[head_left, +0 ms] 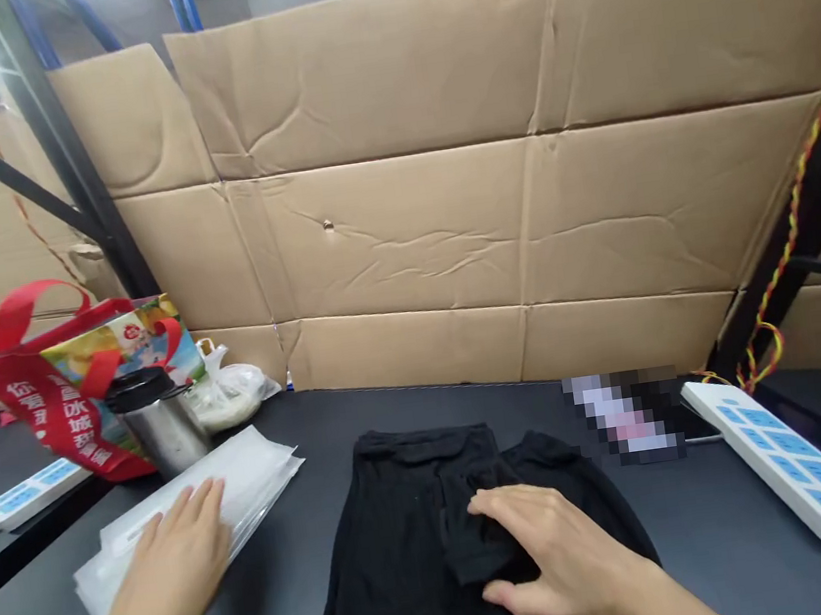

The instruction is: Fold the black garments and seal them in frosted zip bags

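Black trousers [389, 552] lie on the dark table in front of me, waistband toward the back, with one part folded over on the right. Over that fold is my right hand [563, 550], its thumb and fingers curved but well apart, apparently touching the cloth. On the left, my left hand [185, 544] rests with fingers stretched out on a stack of whitish, translucent plastic bags [257, 469]. It covers part of the stack.
Behind the bags stand a steel thermos [166, 430] with a black lid, a red printed carrier bag [76, 412] and a white plastic bag [232, 391]. A power strip [802, 468] lies at right, another power strip [34, 493] at left. A cardboard wall [398, 208] closes the back.
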{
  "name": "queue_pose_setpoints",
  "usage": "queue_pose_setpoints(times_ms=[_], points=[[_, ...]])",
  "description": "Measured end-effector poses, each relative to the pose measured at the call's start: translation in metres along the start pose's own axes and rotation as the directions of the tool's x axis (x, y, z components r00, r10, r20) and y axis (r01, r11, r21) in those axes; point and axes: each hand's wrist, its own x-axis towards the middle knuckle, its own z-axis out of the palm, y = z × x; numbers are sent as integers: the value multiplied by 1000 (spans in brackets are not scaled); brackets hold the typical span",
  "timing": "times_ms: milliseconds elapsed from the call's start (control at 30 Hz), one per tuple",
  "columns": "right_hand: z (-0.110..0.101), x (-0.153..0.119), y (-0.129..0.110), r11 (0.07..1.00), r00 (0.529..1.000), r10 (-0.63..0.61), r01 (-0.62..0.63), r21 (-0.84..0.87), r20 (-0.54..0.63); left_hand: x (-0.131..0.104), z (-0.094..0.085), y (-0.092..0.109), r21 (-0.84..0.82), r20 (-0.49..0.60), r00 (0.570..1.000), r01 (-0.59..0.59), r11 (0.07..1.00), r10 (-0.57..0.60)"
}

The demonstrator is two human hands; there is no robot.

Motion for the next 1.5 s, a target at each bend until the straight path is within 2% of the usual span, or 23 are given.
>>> queue_pose_setpoints(times_ms=[33, 100, 200, 300, 367, 433, 533, 600, 667, 767, 833, 900, 1000, 1067, 1133, 1233, 1333, 1400, 1500], points=[[-1, 3, -4, 1000, 1000, -6, 6, -15, 5, 12, -3, 22, -65, 29, 999, -26, 998, 28], [-2, 9, -14, 999, 1000, -22, 22, -43, 8, 34, -8, 72, -301, 160, 981, -55, 952, 107], [-1, 14, -25, 998, 999, -23, 21, -62, -30, 57, -4, 141, -598, 408, 869, 22, 801, 281], [-6, 8, -22, 996, 975, 89, -90, 6, -205, 72, 6, 181, -715, 479, 805, 128, 687, 349], [-15, -1, -12, 965, 901, 264, -244, 100, -345, 80, 11, 191, -748, 491, 783, 153, 646, 382], [-26, -13, 2, 890, 785, 455, -404, 209, -421, 85, 13, 195, -764, 497, 765, 161, 625, 410], [-39, -33, 21, 761, 623, 649, -551, 343, -438, 88, 15, 201, -766, 520, 752, 199, 612, 405], [-42, -45, 31, 704, 549, 709, -594, 390, -443, 87, 17, 205, -767, 530, 757, 235, 597, 382], [-42, -56, 37, 660, 497, 749, -616, 429, -439, 85, 19, 211, -780, 522, 768, 253, 572, 372], [-39, -63, 40, 596, 442, 803, -586, 549, -399, 84, 23, 220, -811, 505, 768, 266, 522, 393], [-40, -60, 42, 532, 403, 845, -577, 619, -351, 84, 24, 225, -824, 497, 773, 279, 493, 393], [-44, -52, 43, 491, 381, 871, -629, 603, -311, 86, 20, 228, -841, 490, 785, 311, 443, 379], [-50, -36, 42, 544, 447, 839, -671, 504, -311, 93, 8, 215, -861, 498, 813, 422, 284, 302], [-49, -27, 39, 597, 504, 802, -655, 464, -322, 96, 0, 195, -854, 517, 827, 485, 188, 221], [-42, -21, 36, 620, 549, 783, -665, 416, -290, 96, -6, 169, -835, 548, 822, 525, 165, 156], [-26, -19, 31, 695, 671, 719, -685, 219, -183, 87, -3, 135, -782, 618, 774, 588, 206, 139], [-16, -14, 23, 774, 754, 607, -633, -30, -249, 72, 10, 121, -728, 673, 725, 615, 305, 146], [-14, -5, 13, 829, 814, 498, -548, -112, -300, 65, 19, 120, -718, 672, 729, 601, 350, 128], [-9, 15, -4, 911, 922, 333, -368, -185, -198, 62, 28, 120, -742, 640, 756, 561, 368, 137]])
